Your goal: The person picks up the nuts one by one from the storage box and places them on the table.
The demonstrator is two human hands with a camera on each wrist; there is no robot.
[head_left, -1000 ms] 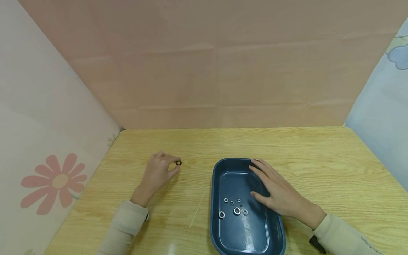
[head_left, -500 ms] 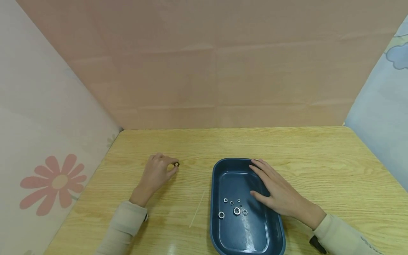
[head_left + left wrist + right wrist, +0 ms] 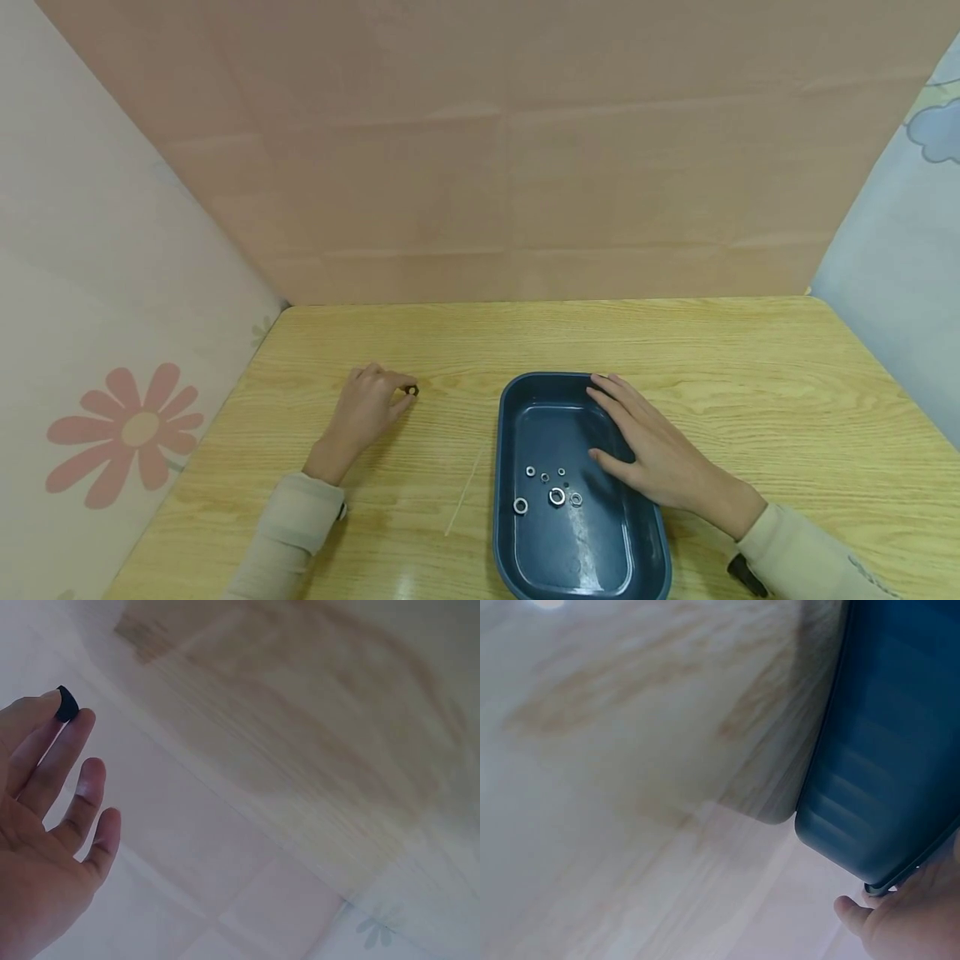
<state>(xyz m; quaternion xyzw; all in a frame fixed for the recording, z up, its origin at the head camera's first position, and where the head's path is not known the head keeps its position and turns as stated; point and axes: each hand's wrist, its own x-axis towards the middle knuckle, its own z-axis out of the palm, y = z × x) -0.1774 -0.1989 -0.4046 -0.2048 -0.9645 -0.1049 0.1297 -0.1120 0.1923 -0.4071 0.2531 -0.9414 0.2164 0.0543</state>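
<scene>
Between thumb and index finger, my left hand (image 3: 363, 410) pinches a small dark hex nut (image 3: 416, 388) just above the wooden table. The left wrist view shows the dark nut (image 3: 67, 704) at the fingertips, the other fingers loosely extended. My right hand (image 3: 658, 457) rests across the far right rim of a dark blue tray (image 3: 592, 546), its fingers spread and reaching inside. In the right wrist view the tray's side wall (image 3: 877, 750) appears, with part of the hand at its rim. Several silver nuts of different sizes, including a larger one (image 3: 557, 504), lie on the tray floor.
A thin pale strip (image 3: 463, 493) lies on the table (image 3: 450, 350) between the left hand and the tray. Brown sheeting (image 3: 495, 167) stands along the far edge. Patterned walls rise at the left and right sides.
My left hand has shifted slightly left and toward me with the dark nut still pinched. The right hand, the tray and the silver nuts stay where they were.
</scene>
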